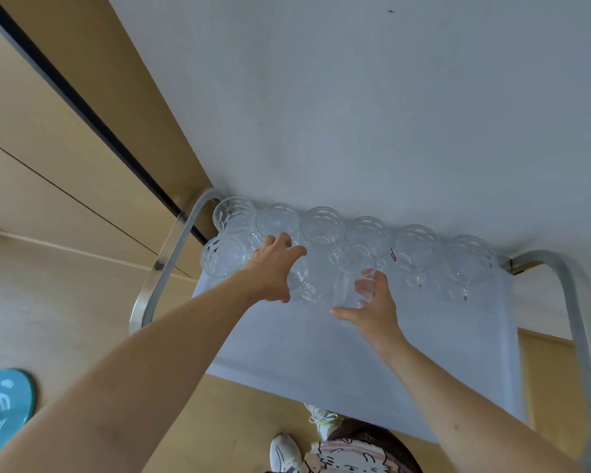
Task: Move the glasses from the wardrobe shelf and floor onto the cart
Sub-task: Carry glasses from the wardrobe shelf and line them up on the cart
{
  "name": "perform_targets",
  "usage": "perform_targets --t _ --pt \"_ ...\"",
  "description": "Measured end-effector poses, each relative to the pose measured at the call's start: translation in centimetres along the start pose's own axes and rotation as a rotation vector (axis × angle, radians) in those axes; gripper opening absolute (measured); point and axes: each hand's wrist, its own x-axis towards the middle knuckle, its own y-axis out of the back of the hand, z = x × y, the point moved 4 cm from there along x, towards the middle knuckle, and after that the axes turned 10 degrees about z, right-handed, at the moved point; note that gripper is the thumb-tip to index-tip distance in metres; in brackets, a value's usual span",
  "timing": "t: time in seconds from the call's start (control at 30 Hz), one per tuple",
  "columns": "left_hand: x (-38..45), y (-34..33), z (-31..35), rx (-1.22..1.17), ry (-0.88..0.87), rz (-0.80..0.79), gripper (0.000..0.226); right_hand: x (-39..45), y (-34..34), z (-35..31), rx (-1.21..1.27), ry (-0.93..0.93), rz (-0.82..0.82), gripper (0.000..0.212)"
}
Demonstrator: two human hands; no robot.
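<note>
At far left we see a blue lid (4, 404) on the floor. On the cart (321, 353), glasses (369, 233) line the far edge. Our left hand (273, 268) seems to curl over one glass (301, 281); our right hand (372, 305) grips another glass (350, 285).

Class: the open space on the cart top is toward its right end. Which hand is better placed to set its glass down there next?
The right hand, probably: it grips a glass nearest the bare cart top. The left hand is among the left-end glasses.
</note>
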Motion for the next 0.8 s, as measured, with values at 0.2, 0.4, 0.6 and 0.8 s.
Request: perform_targets --t 0.2,0.4,0.6,0.8 --pt "0.5 0.3 -0.2 0.026 0.002 0.017 0.099 0.6 0.1 0.1 -0.004 -0.018 0.007 0.09" --pt "0.1 0.1 -0.2 0.105 0.023 0.045 0.099 0.8 -0.5 0.3 -0.005 -0.02 -0.008 0.09" --pt "-0.8 1.0 0.0 0.252 -0.014 0.143 0.085 -0.4 -0.7 0.1 -0.002 0.004 0.004 0.091" --pt "-3.0 2.2 0.2 0.157 -0.033 0.175 0.081 -3.6 -0.5 -1.0 0.0 0.054 0.063 0.092"
